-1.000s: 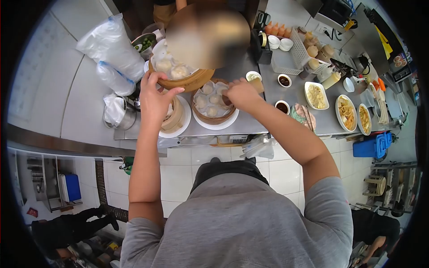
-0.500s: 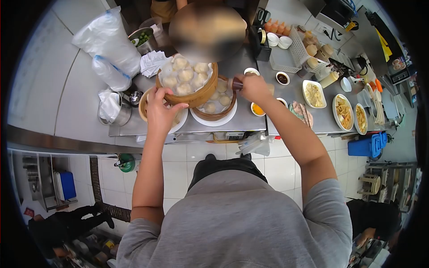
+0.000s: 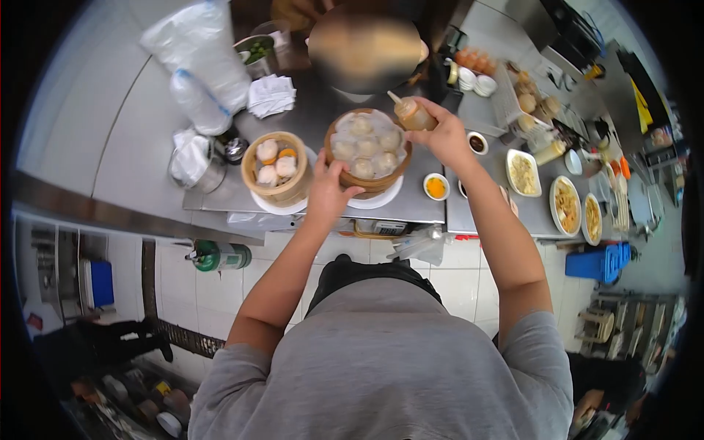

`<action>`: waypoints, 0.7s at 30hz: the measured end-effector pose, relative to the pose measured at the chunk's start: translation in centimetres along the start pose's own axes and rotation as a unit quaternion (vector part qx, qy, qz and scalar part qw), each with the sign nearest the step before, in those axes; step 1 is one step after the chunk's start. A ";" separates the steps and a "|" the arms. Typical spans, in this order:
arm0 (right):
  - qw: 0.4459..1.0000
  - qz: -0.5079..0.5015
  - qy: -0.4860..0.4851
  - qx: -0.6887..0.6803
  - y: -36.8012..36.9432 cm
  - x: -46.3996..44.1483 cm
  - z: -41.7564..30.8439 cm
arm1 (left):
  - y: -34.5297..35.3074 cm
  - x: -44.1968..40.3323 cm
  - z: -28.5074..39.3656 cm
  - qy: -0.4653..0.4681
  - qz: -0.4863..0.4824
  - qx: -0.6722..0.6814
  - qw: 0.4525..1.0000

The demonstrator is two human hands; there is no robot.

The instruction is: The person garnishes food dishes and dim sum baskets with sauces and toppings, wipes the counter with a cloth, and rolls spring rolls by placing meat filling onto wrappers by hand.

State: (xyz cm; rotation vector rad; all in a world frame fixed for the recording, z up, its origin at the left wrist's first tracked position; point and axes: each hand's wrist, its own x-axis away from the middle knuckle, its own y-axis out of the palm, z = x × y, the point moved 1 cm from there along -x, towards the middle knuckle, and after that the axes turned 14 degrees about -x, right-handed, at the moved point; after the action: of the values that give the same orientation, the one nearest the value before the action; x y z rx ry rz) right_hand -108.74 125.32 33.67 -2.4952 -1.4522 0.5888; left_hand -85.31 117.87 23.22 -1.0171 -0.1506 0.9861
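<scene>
Head view: our left hand (image 3: 329, 189) is at the near left side of the round steamer basket (image 3: 372, 182), fingers curled at the rim and thumb along the near wall; we read this as a grip. Our right hand (image 3: 443, 136) is clamped around a squeeze bottle (image 3: 416, 116) just beyond the basket's far right rim, with one finger at or very near that rim.

Position: the steamer basket is directly in front of us, between the two hands, over a white plate (image 3: 391, 199) on the metal table (image 3: 312, 126). Whether a second basket sits underneath, we cannot tell.

Axes: the basket is round, so we assign it no long axis. The bottle's runs slantwise, nozzle toward the far left, body back into the right palm; the nozzle does not point down at the dumplings (image 3: 364, 149). Those lie left and slightly nearer to us from the bottle, and right and farther from the left hand. The right hand is nearer the bottle, the left nearer the basket's front wall.

Neighbours: a smaller basket (image 3: 293, 192) left of the left hand; a bowl of orange food (image 3: 436, 188) near the basket's right side.
</scene>
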 end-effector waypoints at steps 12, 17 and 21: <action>0.799 -0.340 -0.268 0.418 16.3 -4.6 -6.0 | -10.7 2.6 -7.0 -0.214 0.221 -0.061 0.950; 0.798 -0.259 -0.318 0.442 19.7 -6.9 -5.7 | -9.6 -0.8 -16.4 -0.269 0.038 -0.072 0.960; 0.803 -0.329 -0.309 0.390 20.2 -6.5 -5.3 | -8.7 -2.4 -17.9 -0.241 0.002 -0.122 0.963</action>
State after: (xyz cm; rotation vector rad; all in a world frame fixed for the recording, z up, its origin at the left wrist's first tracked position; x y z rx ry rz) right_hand -93.45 109.75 32.74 -1.0929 -1.6391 1.5209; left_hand -71.86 103.23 20.68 -0.9826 -0.6873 1.2278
